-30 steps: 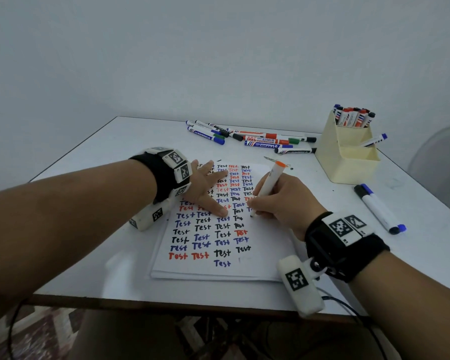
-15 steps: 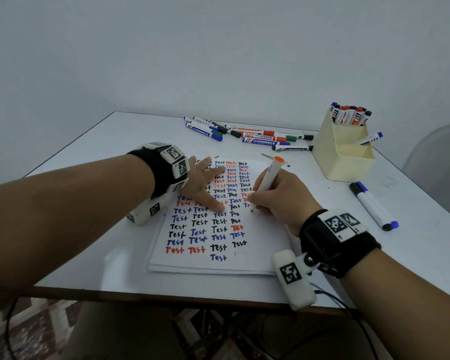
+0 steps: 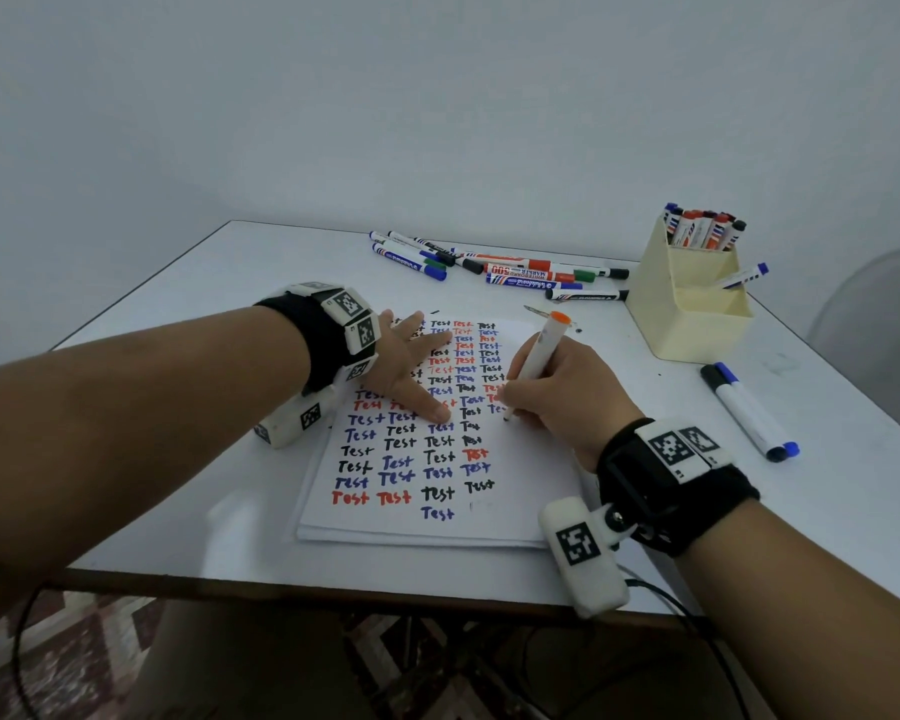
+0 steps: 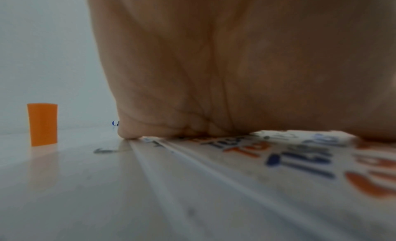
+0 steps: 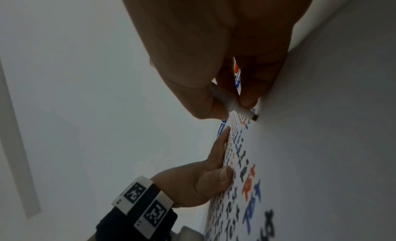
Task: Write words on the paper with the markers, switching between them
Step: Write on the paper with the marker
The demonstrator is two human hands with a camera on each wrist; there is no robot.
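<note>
- Writing is the step in hand: our right hand [image 3: 557, 392] pinches an orange-ended whiteboard marker [image 3: 539, 356] between thumb and fingers, tip down on the paper [image 3: 520, 491] at the end of the right-hand column of words.
- Our left hand [image 3: 406, 371] lies spread flat, fingers straight, pressing the sheet at its 10 o'clock corner.
- Next, we judge, comes finishing this word, then swapping for another colour from the loose markers [image 3: 500, 265] at 12 o'clock or the cream holder [image 3: 692, 304] at 2 o'clock.
- The paper sits mid-table, near our edge, a thin stack whose top sheet is filled with rows of "Test" in black, blue and orange-red.
- An orange cap [image 4: 42, 124] stands on the table [image 3: 188, 314] left of the sheet.
</note>
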